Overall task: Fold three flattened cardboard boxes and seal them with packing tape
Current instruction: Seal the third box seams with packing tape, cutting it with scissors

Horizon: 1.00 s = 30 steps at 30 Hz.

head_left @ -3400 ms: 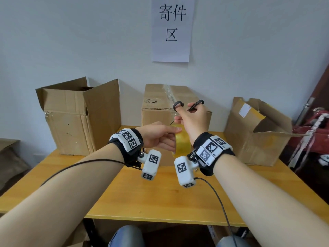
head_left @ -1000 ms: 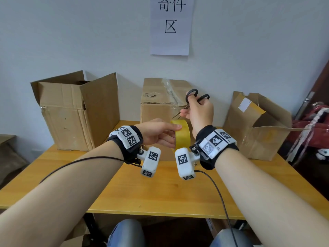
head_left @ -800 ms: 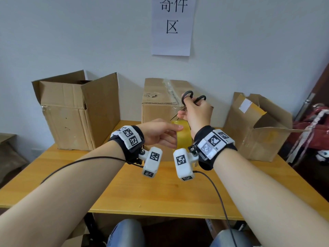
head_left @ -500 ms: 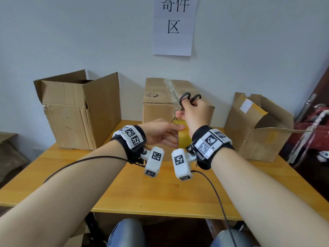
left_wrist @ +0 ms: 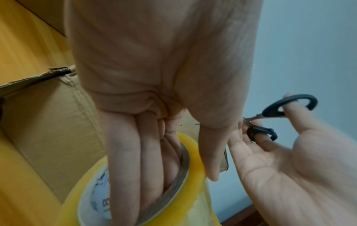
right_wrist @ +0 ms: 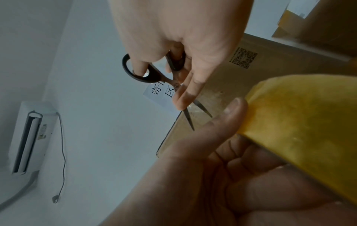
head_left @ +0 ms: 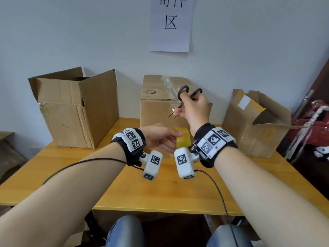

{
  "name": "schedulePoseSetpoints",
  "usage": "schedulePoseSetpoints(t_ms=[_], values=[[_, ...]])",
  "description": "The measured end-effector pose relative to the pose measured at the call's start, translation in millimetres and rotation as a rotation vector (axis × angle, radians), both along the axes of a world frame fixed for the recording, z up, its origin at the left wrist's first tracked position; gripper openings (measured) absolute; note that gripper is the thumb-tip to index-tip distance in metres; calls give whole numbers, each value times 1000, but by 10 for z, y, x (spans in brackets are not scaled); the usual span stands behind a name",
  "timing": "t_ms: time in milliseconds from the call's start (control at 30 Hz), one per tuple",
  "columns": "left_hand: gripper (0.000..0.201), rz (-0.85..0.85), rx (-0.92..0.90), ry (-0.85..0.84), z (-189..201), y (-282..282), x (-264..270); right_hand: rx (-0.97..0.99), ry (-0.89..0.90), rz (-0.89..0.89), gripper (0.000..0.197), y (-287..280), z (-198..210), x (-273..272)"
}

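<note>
My left hand (head_left: 160,138) holds a yellow roll of packing tape (head_left: 183,139) above the table, fingers through its core (left_wrist: 166,171) and thumb on its rim. My right hand (head_left: 194,111) grips black-handled scissors (head_left: 188,93) just above the roll; in the right wrist view the scissors' (right_wrist: 160,76) blades stand apart, pointing down beside my left thumb. Behind my hands stands a closed cardboard box (head_left: 156,100) with clear tape along its top. An open-topped box (head_left: 74,111) stands at the left and another open box (head_left: 256,125) leans at the right.
The boxes stand on a yellow wooden table (head_left: 160,189) against a white wall with a paper sign (head_left: 170,24). Red equipment (head_left: 316,122) sits past the table's right edge. Cables run from both wrist cameras. My knees show under the front edge.
My right hand has lifted the scissors up and slightly right, away from the roll, and the blades have parted. My left hand keeps the roll in about the same place.
</note>
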<state>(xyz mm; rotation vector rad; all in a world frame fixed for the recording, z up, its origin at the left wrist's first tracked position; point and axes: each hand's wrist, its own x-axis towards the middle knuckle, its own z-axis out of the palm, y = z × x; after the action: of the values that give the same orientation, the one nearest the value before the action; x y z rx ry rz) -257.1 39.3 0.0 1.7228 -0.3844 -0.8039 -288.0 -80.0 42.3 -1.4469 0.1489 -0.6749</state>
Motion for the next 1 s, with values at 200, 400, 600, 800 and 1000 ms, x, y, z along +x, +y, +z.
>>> schedulePoseSetpoints(t_ms=[200,400,600,800,1000], values=[[27,-24,55,50,-69,-125,-27,73,-48,-91,31,-361,-116,-130],[31,-7,138,59,-201,-327,28,154,179,-252,33,-995,-478,-258],[27,-33,145,73,-356,-573,15,-66,788,-86,44,-1526,-1030,-383],[30,-56,213,59,-448,-770,49,-231,1039,-8,31,-1716,-1418,-343],[32,-48,241,55,-497,-927,79,-342,1144,42,28,-1815,-1452,-278]])
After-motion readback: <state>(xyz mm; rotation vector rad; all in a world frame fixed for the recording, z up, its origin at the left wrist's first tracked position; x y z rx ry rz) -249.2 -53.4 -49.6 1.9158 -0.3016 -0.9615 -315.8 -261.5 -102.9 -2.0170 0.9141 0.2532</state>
